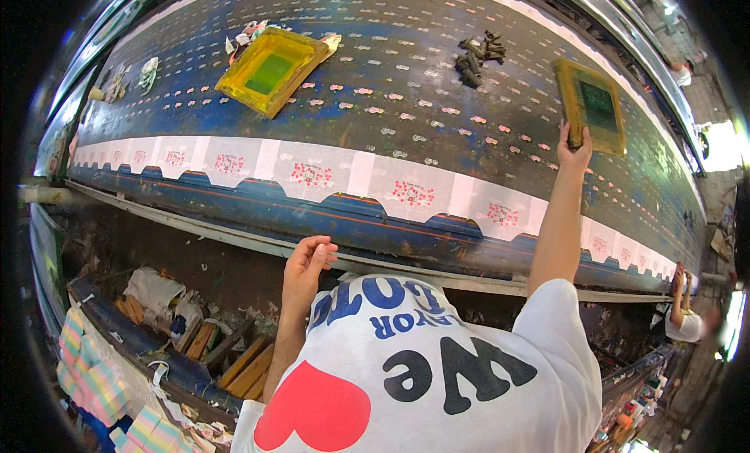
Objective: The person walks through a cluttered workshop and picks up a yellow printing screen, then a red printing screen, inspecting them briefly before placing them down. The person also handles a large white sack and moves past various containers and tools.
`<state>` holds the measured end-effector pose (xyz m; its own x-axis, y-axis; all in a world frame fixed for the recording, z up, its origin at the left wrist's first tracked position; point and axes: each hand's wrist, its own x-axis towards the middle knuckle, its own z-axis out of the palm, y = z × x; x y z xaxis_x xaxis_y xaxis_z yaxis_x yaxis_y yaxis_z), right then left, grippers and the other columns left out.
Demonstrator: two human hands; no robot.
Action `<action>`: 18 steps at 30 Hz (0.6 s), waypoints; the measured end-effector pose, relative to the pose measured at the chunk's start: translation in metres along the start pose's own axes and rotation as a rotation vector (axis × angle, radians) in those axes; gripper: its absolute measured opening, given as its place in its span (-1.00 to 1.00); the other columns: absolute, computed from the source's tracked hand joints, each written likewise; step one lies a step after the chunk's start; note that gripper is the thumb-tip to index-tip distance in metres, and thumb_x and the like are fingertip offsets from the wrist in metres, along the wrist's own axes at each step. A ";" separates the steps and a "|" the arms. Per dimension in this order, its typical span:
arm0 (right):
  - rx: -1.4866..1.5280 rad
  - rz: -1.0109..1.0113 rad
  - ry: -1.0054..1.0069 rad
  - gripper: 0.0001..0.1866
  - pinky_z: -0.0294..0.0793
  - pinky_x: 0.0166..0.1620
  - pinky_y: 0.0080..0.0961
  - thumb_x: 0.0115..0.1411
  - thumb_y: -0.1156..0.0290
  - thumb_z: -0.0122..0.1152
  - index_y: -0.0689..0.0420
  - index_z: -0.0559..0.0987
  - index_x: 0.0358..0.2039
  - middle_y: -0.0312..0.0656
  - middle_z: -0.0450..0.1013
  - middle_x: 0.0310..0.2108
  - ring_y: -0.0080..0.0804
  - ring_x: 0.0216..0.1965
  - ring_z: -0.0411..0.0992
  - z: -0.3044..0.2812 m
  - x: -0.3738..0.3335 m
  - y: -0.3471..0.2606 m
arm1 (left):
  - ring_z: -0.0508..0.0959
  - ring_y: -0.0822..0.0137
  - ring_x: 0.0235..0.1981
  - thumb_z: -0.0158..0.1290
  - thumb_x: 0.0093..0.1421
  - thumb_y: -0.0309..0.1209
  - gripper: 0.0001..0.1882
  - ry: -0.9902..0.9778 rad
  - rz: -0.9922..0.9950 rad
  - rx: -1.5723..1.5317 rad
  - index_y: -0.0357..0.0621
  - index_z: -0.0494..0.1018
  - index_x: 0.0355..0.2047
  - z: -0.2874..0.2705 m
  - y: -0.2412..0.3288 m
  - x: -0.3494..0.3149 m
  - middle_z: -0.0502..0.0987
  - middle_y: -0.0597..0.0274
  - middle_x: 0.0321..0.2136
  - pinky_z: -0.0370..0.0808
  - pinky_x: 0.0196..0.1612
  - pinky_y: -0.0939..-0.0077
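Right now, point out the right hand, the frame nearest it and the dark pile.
Right hand (575, 151): head view, its middle.
Frame (597, 104): head view, dark green panel.
Dark pile (473, 61): head view, its middle.

Obstacle between frames (591, 105): dark pile (475, 60)

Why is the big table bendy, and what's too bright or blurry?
Head view: the long, dark, stained table bows because fisheye lenses bend straight edges; head view: the bright white patch at far right is washed out by glare; head view: the white-shirted person at lower right looks small and smudgy.
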<state>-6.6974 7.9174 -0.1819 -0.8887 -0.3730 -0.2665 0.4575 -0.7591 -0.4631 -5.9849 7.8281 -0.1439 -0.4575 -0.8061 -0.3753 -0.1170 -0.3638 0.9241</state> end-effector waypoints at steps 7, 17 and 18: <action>-0.096 -0.065 0.117 -0.49 0.62 0.27 -0.08 0.45 0.24 0.24 0.24 0.41 0.28 0.12 0.31 0.35 0.23 0.42 0.23 -0.035 0.047 0.047 | 0.60 0.44 -0.12 0.05 0.54 -0.27 -0.68 -0.018 -0.025 0.025 -0.22 0.49 0.15 0.016 0.007 0.017 0.64 0.18 -0.05 0.51 -0.03 0.52; -0.564 0.644 -0.547 -0.34 0.57 0.26 -0.17 0.58 -0.05 -0.11 0.29 0.36 0.36 0.19 0.48 0.23 -0.01 0.21 0.53 -0.009 -0.212 0.106 | 0.52 0.54 -0.39 0.07 0.51 -0.38 -0.59 0.070 0.114 0.119 -0.29 0.33 0.26 -0.028 0.010 0.077 0.61 0.22 -0.23 0.49 -0.28 0.63; -0.621 0.709 -0.534 -0.33 0.57 0.25 -0.17 0.55 -0.06 -0.05 0.28 0.37 0.36 0.17 0.50 0.22 -0.02 0.19 0.54 -0.012 -0.257 0.124 | 0.51 0.54 -0.41 0.07 0.51 -0.36 -0.56 0.113 0.141 0.161 -0.32 0.31 0.28 -0.041 0.012 0.092 0.61 0.22 -0.27 0.48 -0.30 0.63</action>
<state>-6.4117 7.9258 -0.1813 -0.2454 -0.9189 -0.3090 0.6737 0.0675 -0.7359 -5.9922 7.7302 -0.1701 -0.3789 -0.8941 -0.2389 -0.2023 -0.1719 0.9641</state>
